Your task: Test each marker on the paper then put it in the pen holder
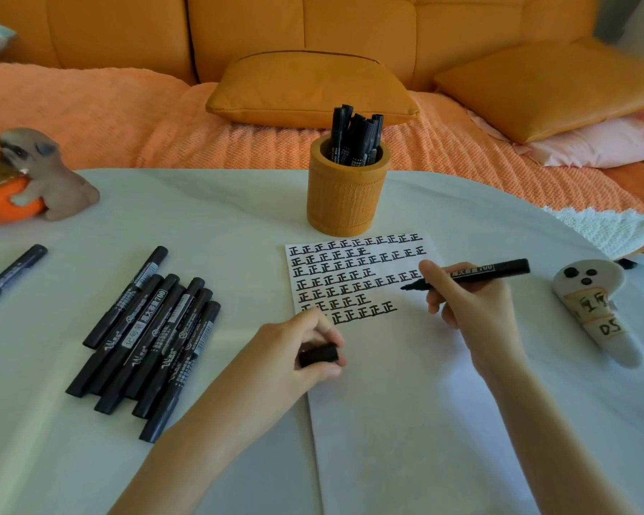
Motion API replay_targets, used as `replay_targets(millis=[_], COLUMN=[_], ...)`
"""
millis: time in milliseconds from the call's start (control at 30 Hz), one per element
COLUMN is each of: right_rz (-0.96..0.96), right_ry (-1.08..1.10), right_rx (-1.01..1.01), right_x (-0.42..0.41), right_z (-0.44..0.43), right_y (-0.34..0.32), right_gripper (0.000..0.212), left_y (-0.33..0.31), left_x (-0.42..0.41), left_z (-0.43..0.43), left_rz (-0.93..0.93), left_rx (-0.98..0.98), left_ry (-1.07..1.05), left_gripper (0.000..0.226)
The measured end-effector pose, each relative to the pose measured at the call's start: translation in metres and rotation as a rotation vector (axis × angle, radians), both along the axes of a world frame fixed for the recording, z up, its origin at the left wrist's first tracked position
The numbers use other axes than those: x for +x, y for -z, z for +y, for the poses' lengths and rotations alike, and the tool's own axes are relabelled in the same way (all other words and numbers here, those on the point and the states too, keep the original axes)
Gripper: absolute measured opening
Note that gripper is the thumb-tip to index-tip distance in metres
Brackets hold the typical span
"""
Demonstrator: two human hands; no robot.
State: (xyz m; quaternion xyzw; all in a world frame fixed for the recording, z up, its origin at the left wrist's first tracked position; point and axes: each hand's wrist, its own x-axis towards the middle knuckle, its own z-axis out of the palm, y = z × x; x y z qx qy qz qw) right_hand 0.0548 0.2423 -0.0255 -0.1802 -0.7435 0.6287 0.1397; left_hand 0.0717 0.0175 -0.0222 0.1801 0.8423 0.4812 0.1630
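The right hand (473,302) pinches an uncapped black marker (476,272) low on the barrel, fingers curled round it. The nib sits over the paper (406,403), right of the written rows; contact cannot be confirmed. The left hand (305,351) grips the cap (318,354) at the sheet's left edge. More markers (145,340), presumably untested, lie piled on the tabletop (201,217) to the left. The pen holder (346,195) stands just beyond the paper's far edge, with several markers in it. The marker is judged light, rigid and smooth — hold near the nib for writing, mid-barrel for insertion.
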Motion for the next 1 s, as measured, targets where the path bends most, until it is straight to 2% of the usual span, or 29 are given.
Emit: replay_targets(millis=[133, 1000], right_rz=[-0.014, -0.013], right_ry=[0.041, 0.044], right_rx=[0.097, 0.202], right_x=[-0.002, -0.005], right_z=[0.0, -0.006], right_y=[0.012, 0.022], right_gripper=[0.034, 0.028], left_y=[0.006, 0.013], left_x=[-0.001, -0.003], left_z=[-0.001, 0.0], left_rz=[0.011, -0.026], left_rx=[-0.069, -0.14], left_ry=[0.015, -0.011], left_gripper=[0.021, 0.014])
